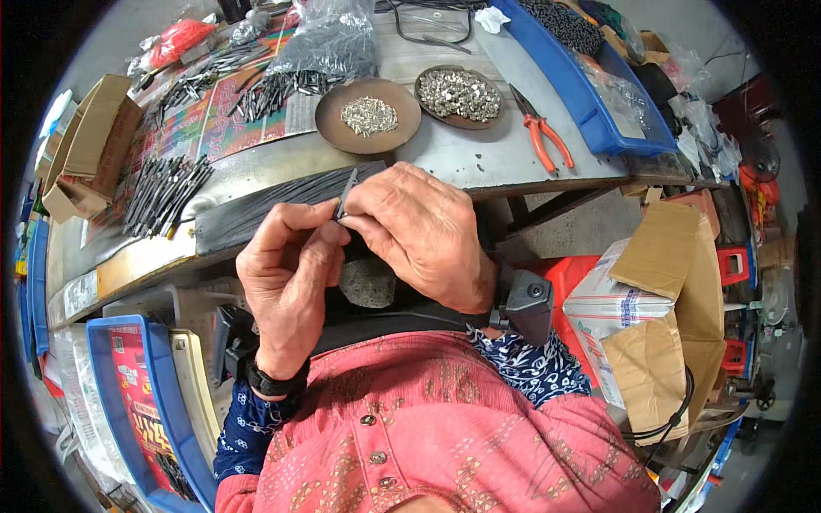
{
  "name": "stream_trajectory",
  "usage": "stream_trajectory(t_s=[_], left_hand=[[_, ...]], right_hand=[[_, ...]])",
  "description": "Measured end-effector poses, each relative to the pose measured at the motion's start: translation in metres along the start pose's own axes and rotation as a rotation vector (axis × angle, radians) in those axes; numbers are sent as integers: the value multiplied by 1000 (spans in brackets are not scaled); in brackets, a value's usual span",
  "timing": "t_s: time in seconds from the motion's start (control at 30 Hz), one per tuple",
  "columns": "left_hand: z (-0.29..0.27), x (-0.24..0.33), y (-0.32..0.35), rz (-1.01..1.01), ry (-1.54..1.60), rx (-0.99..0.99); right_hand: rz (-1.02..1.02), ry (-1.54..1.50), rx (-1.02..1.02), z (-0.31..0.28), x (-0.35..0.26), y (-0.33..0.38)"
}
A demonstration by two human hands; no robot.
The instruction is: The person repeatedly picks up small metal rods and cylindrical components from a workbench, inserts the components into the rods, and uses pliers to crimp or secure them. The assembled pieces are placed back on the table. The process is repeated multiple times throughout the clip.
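Note:
Just off the bench's front edge, my left hand [295, 269] and my right hand [428, 235] meet at the fingertips. Between them is a thin, dark grey strip-like piece [348, 190], pinched by both hands; its lower end is hidden by the fingers. Beyond my hands, a bundle of long black strips [256, 208] lies along the bench edge. A brown shallow dish [332, 128] with small silver pins stands past the fingers. To its right is a second dish [425, 94], filled with small silver metal parts. Red-handled pliers [540, 137] lie farther right.
Finished-looking black pieces [167, 195] lie in a row at left, beside an open cardboard box [98, 141]. A clear plastic bag [329, 43] sits at the back. One blue tray [569, 81] stands back right, a blue bin [98, 342] lower left. Another open carton [676, 256] stands at right.

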State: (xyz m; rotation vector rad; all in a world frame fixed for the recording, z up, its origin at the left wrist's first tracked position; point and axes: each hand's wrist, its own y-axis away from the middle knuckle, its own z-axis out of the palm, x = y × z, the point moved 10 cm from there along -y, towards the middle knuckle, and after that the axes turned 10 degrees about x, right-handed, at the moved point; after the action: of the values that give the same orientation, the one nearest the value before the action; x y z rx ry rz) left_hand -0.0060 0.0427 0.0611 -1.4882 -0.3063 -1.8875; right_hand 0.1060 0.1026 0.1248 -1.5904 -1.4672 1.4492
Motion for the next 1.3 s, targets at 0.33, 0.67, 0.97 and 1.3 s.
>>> stream_trajectory(t_s=[0.33,0.67,0.97,1.3], left_hand=[[-2,-2,0,-66,-9,-44],[-3,-5,3,-95,83,28],[-1,-6,4,-74,196,45],[-3,-6,6,-77,163,74]], right_hand=[[1046,-877,11,36,57,51],[962,-781,127,31,59,48],[300,-55,185,3,8,19],[177,48,178,4,-1,17]])
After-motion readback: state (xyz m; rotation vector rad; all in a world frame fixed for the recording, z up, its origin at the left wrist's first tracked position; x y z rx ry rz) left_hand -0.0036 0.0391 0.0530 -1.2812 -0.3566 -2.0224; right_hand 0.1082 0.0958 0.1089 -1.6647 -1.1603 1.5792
